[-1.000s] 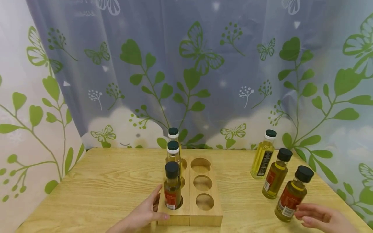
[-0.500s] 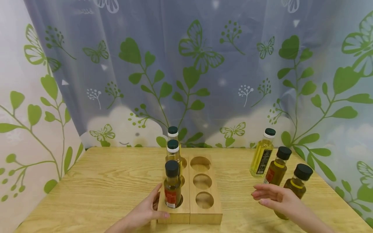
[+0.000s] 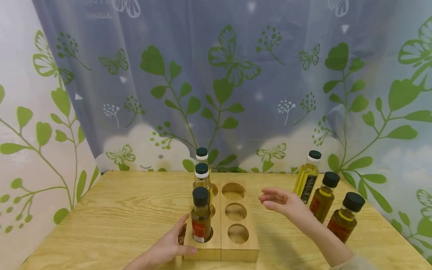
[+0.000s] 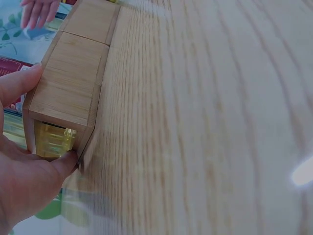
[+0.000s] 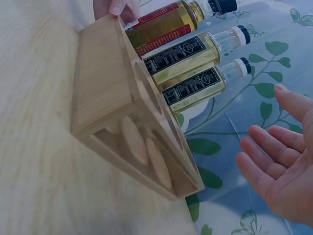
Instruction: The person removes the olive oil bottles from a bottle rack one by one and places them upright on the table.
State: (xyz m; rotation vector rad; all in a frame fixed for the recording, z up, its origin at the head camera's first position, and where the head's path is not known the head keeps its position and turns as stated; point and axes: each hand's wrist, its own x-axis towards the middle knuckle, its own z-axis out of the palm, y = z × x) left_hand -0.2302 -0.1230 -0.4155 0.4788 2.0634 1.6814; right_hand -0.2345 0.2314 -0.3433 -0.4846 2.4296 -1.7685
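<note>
A light wooden bottle rack [image 3: 239, 255] with two columns of round holes stands on the table. My left hand [image 3: 165, 243] grips its near left corner, thumb [image 4: 22, 84] on the front and fingers round the side. Three bottles fill the left column: a red-labelled oil bottle [image 3: 200, 221] with a black cap in front, and two green-capped bottles, the middle one [image 3: 201, 180] and the rear one [image 3: 201, 155]. The right column's holes hold nothing. Right of the rack, my right hand [image 3: 287, 204] is in the air, fingers loosely extended and holding nothing.
At the table's right stand a green-capped bottle of yellow oil [image 3: 308, 180] and two black-capped bottles, one farther [image 3: 322, 202] and one nearer [image 3: 342, 225], partly behind my right arm. A patterned curtain [image 3: 236, 93] hangs behind the wooden table [image 3: 128, 202].
My right hand has moved left and away from me, from beside the nearest right-hand bottle to near the rack's right side. The left hand keeps its hold; the bottles stay put.
</note>
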